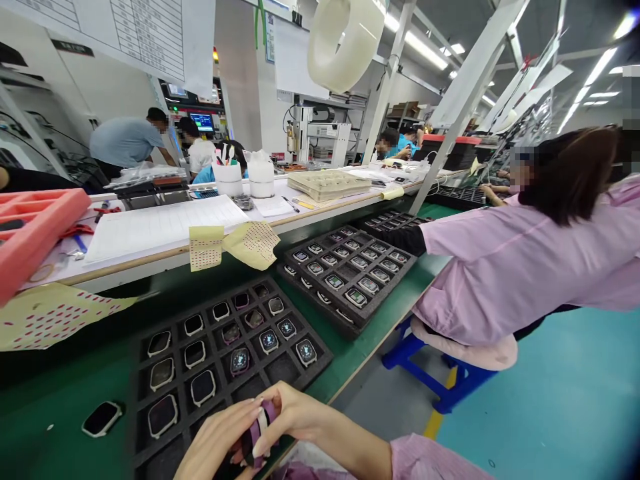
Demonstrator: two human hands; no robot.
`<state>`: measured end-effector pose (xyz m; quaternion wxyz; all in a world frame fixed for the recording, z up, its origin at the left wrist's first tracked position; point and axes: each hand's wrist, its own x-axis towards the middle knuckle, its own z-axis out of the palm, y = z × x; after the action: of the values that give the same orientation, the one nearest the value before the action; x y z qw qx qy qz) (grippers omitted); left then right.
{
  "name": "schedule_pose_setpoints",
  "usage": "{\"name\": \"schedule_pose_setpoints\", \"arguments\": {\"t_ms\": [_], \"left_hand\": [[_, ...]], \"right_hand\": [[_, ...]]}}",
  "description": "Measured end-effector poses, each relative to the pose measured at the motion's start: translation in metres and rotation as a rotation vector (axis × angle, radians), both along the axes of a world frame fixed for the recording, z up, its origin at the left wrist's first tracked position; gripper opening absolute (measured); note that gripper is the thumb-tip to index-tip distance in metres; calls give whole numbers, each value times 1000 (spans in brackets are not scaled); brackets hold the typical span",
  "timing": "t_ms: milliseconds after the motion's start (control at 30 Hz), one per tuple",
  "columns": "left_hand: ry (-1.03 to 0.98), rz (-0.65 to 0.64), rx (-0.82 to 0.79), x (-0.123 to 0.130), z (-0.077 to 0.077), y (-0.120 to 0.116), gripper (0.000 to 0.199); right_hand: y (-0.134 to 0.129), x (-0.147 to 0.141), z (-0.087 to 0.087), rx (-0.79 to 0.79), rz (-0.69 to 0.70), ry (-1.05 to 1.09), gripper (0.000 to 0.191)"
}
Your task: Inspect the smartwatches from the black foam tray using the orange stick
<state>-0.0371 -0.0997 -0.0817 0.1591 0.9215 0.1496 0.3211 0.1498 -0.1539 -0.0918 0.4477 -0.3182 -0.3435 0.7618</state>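
My left hand [216,443] and my right hand [295,415] meet low in the view, both gripping a dark smartwatch with a purple strap [257,435]. Its face is hidden by my fingers. Just beyond them lies a black foam tray [280,370] with rows of square smartwatches in its pockets, a few pockets showing no watch. One loose watch [103,419] rests face up on the green bench mat [60,380], left of the tray. My pink sleeve [425,460] covers my right forearm's end.
Further black trays of watches [345,273] line the green bench. A raised white shelf [165,230] holds papers, a coral foam tray and yellow perforated sheets. A co-worker in a pink smock [525,257] sits on a blue stool [435,363] at right; others work beyond.
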Motion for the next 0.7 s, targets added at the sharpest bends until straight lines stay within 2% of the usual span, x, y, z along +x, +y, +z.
{"name": "schedule_pose_setpoints", "arguments": {"t_ms": [200, 367, 567, 633, 700], "left_hand": [[12, -27, -36, 1, 3, -7, 44], [-6, -67, -65, 5, 5, -13, 38], [-28, -69, -112, 9, 0, -16, 39], [-78, -48, -102, 10, -1, -16, 39], [-105, -9, -96, 9, -1, -15, 39]], "right_hand": [[-3, 0, 4, -27, -31, 7, 46], [-7, 2, 0, -19, -73, -37, 45], [-10, 4, -4, -37, -19, -118, 42], [-10, 6, -4, -39, -51, -108, 43], [-9, 10, -3, -49, -142, -123, 44]]}}
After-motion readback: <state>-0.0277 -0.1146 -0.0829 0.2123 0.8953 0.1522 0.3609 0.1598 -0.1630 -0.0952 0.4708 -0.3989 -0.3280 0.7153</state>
